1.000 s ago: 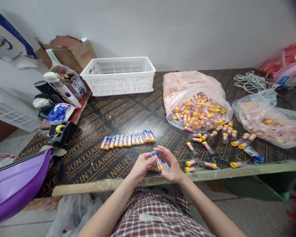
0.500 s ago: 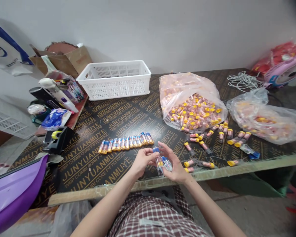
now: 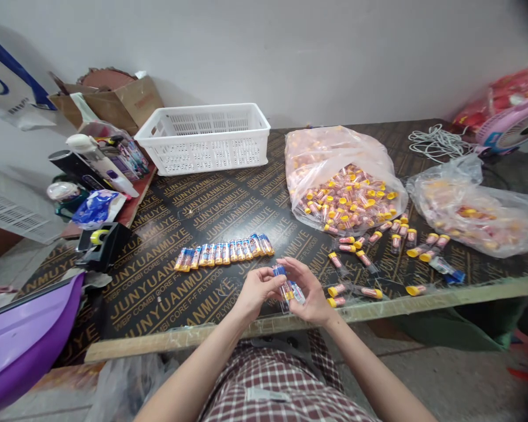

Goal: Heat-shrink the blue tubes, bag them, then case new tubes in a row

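My left hand [image 3: 256, 292] and my right hand [image 3: 307, 294] meet over the table's front edge, both gripping a small clear tube [image 3: 285, 285] with a blue cap and a yellow band. A second clear tube with a blue end lies in my right palm. Just beyond my hands a row of several finished tubes [image 3: 224, 251] lies side by side on the dark plywood table [image 3: 176, 223]. To the right, loose yellow-capped tubes [image 3: 363, 258] are scattered on the board.
An open plastic bag [image 3: 345, 176] full of yellow-capped tubes sits at centre right, another bag [image 3: 475, 211] further right. A white basket [image 3: 205, 138] stands at the back. A tape dispenser [image 3: 101, 243], bottles and a cardboard box crowd the left; a purple tray [image 3: 26, 337] juts in.
My hands stay together on the tube and have shifted only slightly; the tube has turned a little between my fingers. The view has drifted a bit.
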A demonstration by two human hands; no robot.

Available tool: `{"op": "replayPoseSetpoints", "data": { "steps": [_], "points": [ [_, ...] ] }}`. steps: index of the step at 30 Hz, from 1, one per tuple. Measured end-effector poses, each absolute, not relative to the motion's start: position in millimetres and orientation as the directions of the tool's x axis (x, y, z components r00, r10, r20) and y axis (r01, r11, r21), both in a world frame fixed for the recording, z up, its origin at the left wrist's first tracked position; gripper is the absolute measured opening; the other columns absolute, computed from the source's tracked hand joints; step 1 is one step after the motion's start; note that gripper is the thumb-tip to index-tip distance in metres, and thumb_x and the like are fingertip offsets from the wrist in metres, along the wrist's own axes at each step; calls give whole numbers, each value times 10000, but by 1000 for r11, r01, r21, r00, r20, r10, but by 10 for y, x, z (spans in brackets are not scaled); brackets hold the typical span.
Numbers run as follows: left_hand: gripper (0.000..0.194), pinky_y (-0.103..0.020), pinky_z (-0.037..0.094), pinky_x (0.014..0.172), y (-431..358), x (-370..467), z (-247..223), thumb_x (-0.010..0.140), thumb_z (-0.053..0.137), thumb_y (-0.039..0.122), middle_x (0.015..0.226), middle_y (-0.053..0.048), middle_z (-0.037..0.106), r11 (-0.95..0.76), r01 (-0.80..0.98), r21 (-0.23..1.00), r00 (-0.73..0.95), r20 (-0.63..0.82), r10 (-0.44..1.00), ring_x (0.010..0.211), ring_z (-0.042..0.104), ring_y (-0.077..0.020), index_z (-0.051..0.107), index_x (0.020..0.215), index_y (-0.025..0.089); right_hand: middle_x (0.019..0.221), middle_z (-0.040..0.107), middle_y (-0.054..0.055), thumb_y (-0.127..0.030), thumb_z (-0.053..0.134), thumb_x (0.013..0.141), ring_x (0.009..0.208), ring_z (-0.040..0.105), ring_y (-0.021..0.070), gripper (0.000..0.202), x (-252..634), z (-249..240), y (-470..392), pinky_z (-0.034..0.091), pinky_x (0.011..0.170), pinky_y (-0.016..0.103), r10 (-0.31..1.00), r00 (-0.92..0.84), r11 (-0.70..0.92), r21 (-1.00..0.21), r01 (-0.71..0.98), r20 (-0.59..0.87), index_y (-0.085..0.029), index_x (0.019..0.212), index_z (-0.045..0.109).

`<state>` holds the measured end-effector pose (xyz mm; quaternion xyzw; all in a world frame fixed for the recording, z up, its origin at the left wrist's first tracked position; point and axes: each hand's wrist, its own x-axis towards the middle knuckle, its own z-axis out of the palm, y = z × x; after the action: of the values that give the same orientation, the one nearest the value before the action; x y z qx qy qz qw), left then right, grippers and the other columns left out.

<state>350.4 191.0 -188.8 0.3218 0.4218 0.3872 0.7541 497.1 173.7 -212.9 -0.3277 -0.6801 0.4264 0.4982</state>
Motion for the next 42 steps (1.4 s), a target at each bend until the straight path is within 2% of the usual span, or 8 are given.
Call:
{"op": "replayPoseSetpoints", "data": {
  "steps": [6, 11, 18, 25, 28, 33, 37, 42],
  "points": [
    [390, -235, 470, 507, 2086, 3392, -1970, 560, 762, 410, 607, -21, 638, 427, -239, 872, 297, -353, 887, 500, 579, -113, 572, 731, 115, 1426, 307, 69, -80, 564, 669, 1256, 389, 240, 843, 5018, -2120, 1765, 364, 1031, 431, 878, -329, 380, -925, 32, 349, -302, 1392, 189],
    [529, -221, 394, 453, 2738, 3034, -2167, 534, 766, 429, 498, 43, 576, 190, 185, 964, -45, -185, 982, 416, 529, -122, 541, 935, 166, 1440, 276, 76, -211, 585, 762, 1238, 404, 242, 757, 5240, -2199, 1806, 398, 990, 433, 931, -192, 349, -909, 229, 309, -307, 1398, 188],
    [405, -235, 370, 561, 3186, 2940, -2389, 593, 709, 488, 500, 27, 546, 26, 692, 721, -60, 22, 998, 535, 552, -154, 597, 832, 182, 1260, 492, 105, -329, 542, 795, 1167, 454, 256, 364, 5710, -2521, 1982, 361, 986, 460, 924, 88, 212, -688, 694, 372, -210, 1138, 567],
    [485, -250, 347, 598, 3090, 2984, -2265, 717, 559, 572, 572, -9, 569, -22, 779, 627, -84, 139, 987, 603, 553, -173, 610, 986, 172, 983, 596, 118, -378, 525, 789, 939, 530, 252, 342, 6099, -2776, 2088, 430, 839, 404, 870, 218, 28, -486, 873, 442, -156, 1027, 628],
    [397, -238, 333, 582, 2844, 3066, -2198, 798, 470, 533, 564, 1, 566, -75, 740, 668, -60, 177, 982, 569, 531, -144, 638, 881, 183, 955, 600, 124, -413, 564, 776, 912, 520, 270, 383, 6152, -2761, 2106, 430, 797, 393, 888, 204, -65, -326, 943, 411, -151, 1048, 623],
    [235, -231, 334, 586, 2262, 3383, -2420, 704, 635, 427, 663, -5, 636, -160, 698, 698, 272, -52, 961, 625, 549, -137, 652, 681, 193, 925, 615, 147, -387, 580, 777, 873, 537, 281, 439, 6142, -2701, 2176, 435, 743, 369, 953, 162, -128, -144, 981, 257, -121, 1127, 580],
    [154, -233, 324, 598, 2061, 3526, -2638, 646, 703, 329, 709, 3, 634, -121, 741, 660, 259, -116, 959, 661, 543, -136, 630, 662, 195, 896, 624, 124, -300, 536, 798, 844, 561, 256, 415, 6118, -2655, 2205, 437, 738, 354, 967, 158, -104, -255, 961, 201, -132, 1178, 543],
    [77, -234, 330, 614, 2084, 3516, -2651, 704, 645, 252, 689, 14, 634, -87, 731, 677, 241, -137, 961, 652, 538, -127, 609, 666, 196, 798, 642, 55, -413, 512, 795, 699, 583, 189, 447, 5974, -2546, 2162, 449, 700, 320, 963, 224, -58, -700, 711, 148, -156, 1158, 556]
  ]
}}
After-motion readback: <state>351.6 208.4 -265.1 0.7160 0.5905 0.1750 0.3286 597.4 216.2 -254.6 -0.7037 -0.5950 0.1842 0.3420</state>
